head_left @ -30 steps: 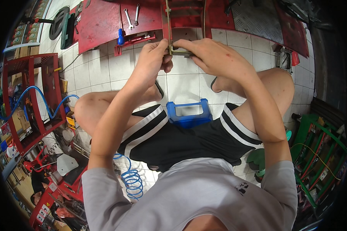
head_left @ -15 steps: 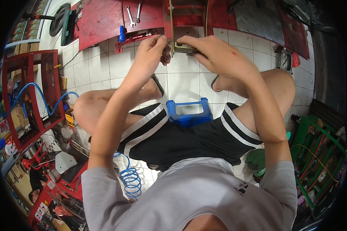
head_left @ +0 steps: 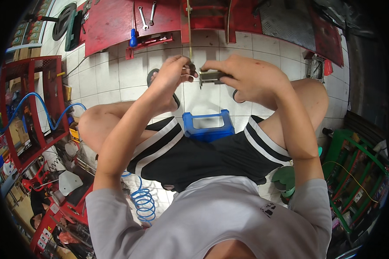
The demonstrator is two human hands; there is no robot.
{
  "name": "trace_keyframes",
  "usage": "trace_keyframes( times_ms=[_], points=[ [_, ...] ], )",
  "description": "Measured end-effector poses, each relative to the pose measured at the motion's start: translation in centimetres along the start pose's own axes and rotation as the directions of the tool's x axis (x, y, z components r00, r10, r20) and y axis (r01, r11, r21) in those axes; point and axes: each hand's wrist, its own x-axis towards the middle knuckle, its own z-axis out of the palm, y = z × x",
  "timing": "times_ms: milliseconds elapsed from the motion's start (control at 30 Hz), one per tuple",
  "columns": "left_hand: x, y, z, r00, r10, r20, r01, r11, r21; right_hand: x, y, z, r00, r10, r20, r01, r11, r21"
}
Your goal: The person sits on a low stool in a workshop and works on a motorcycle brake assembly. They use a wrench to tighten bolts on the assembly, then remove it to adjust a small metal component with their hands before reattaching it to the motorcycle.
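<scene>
Over the tiled floor, my right hand (head_left: 253, 77) grips a small metal bracket (head_left: 210, 77) between thumb and fingers. A flat plate end of the bracket points left, toward my other hand. My left hand (head_left: 173, 71) is just beside that end, its darkened fingertips curled together; whether anything small sits in them is hidden. Just beyond my hands, a thin upright metal strip (head_left: 189, 32) hangs at the red metal lift table (head_left: 160, 15). The bracket is apart from the strip.
Two wrenches (head_left: 142, 18) and a blue-handled screwdriver (head_left: 133, 39) lie at the lift table's left part. A blue plastic stool (head_left: 207, 134) is under me. Red shelving (head_left: 34, 112) stands left, a green rack (head_left: 354, 172) right. A coiled blue hose (head_left: 142, 203) lies near my left side.
Both hands have come back toward my body from the lift table's edge. The bracket moved with my right hand, away from the upright strip.
</scene>
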Motion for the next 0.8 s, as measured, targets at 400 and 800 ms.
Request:
trace_keyframes(
  times_ms=[400, 800],
  points=[
    [-2.2, -0.4, 3.7, 0.786, -0.424, 0.45, 0.46, 0.887, 0.033, -0.1, 0.6, 1.1, 0.908, -0.293, 0.3, 0.096, 0.842, 0.532],
    [-0.1, -2.9, 3.1, 0.48, -0.435, 0.762, 0.563, 0.819, 0.112, -1.9, 0.2, -1.4, 0.878, -0.41, 0.247, 0.203, 0.786, 0.583]
  ],
)
